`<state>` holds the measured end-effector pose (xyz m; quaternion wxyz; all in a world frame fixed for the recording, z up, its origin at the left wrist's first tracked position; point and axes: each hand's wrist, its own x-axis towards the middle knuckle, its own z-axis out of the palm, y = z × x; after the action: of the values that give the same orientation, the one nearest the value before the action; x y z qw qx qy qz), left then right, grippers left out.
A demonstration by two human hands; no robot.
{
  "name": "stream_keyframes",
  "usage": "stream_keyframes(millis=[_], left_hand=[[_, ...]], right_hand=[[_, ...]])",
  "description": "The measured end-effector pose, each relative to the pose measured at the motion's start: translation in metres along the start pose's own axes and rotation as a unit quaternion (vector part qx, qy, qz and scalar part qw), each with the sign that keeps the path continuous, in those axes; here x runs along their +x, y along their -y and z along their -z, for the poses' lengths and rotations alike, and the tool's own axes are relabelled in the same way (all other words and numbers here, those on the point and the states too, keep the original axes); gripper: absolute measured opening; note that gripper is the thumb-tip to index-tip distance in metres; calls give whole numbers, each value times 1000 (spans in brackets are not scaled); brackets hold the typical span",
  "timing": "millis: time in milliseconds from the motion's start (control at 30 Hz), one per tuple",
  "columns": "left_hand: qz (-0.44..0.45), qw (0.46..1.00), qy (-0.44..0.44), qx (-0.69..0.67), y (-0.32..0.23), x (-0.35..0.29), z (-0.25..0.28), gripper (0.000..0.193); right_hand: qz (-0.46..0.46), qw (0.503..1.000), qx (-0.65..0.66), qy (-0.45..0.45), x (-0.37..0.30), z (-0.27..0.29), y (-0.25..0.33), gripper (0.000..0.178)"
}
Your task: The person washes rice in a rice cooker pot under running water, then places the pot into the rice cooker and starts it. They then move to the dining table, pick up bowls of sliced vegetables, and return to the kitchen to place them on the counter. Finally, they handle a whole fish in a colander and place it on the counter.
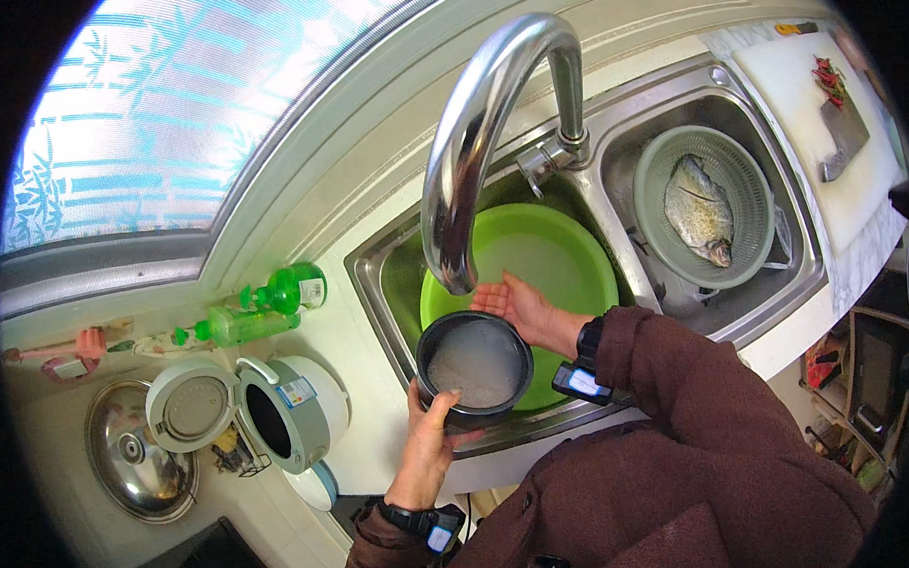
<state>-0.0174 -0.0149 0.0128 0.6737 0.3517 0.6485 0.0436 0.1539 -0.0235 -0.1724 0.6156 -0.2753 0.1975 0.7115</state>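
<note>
Left hand [426, 453], one; right hand [538, 317], one; in all, two.
Brown sleeves [678, 366], two.
Wrist devices with lit screens [584, 382], two.
Black pot [484, 416], one.
Green basin [596, 259], one.
Faucet [451, 174], one.
Double sink [625, 240], one.
Colander [655, 192], one.
Fish [699, 210], one.
Cutting board [783, 82], one.
Knife blade [850, 130], one.
Red peppers [829, 81], one heap, pieces too small to count.
Green pump bottles [246, 327], two.
Rice cooker [323, 399], one.
Round metal lid [146, 475], one.
Window [189, 123], one.
</note>
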Motion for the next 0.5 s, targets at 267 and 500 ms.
stream_keyframes(millis=[267,500], left_hand=[[18,999,-16,-24,-1,4,0,86],[9,1000,5,-21,-3,4,-1,86]], right_hand=[[12,1000,-22,-10,-2,-1,1,55],[9,1000,-9,-9,-5,-3,4,53]])
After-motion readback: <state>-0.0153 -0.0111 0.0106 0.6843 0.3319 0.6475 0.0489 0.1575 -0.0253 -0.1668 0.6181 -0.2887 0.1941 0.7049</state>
